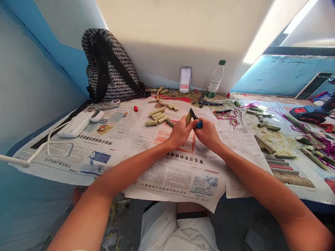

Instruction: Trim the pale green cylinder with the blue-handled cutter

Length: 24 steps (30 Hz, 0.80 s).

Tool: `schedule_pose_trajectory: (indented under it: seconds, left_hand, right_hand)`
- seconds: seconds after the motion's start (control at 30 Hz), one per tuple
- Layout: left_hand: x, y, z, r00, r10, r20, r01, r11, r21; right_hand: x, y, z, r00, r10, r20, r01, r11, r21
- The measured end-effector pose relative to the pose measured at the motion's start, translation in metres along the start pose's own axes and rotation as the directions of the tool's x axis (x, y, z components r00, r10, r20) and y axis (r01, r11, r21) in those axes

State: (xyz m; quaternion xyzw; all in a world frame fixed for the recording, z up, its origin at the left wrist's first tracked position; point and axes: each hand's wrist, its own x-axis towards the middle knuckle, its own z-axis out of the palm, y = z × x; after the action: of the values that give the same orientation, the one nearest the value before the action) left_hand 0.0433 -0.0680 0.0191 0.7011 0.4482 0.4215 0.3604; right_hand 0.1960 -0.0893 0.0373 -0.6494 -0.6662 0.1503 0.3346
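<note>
My left hand (180,132) is closed round a short pale green stalk piece (188,119) held upright over the newspaper (167,170). My right hand (208,133) grips a small knife with a blue handle (199,124); its dark blade (193,114) rests against the top of the stalk piece. Both hands meet above the middle of the table. A loose pile of similar cut stalk pieces (157,116) lies just beyond my left hand.
A patterned black backpack (110,68) leans against the wall at the back left. A white power strip (75,123) and mouse lie to the left. A plastic water bottle (216,80) stands at the back. Green stalks, straw and purple string (295,139) cover the right side.
</note>
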Motion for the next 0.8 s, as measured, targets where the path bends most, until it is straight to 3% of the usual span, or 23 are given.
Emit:
schedule_pose_trajectory:
  seconds: [0.27,0.43,0.53,0.8]
  left_hand:
    - [0.009,-0.013,-0.003,0.996,-0.059,0.068,0.067,0.99,-0.124]
    - [0.015,-0.013,-0.007,0.994,0.027,0.104,-0.001,0.969,-0.247]
    - [0.02,-0.013,-0.012,0.994,0.095,0.06,-0.072,0.95,-0.303]
    - [0.044,-0.041,-0.026,0.984,0.054,-0.169,-0.113,0.924,-0.364]
  right_hand:
    - [0.016,0.014,-0.008,0.996,0.004,-0.092,-0.005,1.0,-0.007]
    - [0.016,0.015,-0.006,0.993,-0.029,-0.115,0.027,0.999,-0.018]
    - [0.015,0.012,-0.006,0.991,-0.049,-0.125,0.05,0.999,-0.001]
    - [0.021,0.017,-0.012,0.98,-0.067,-0.186,0.072,0.997,0.016]
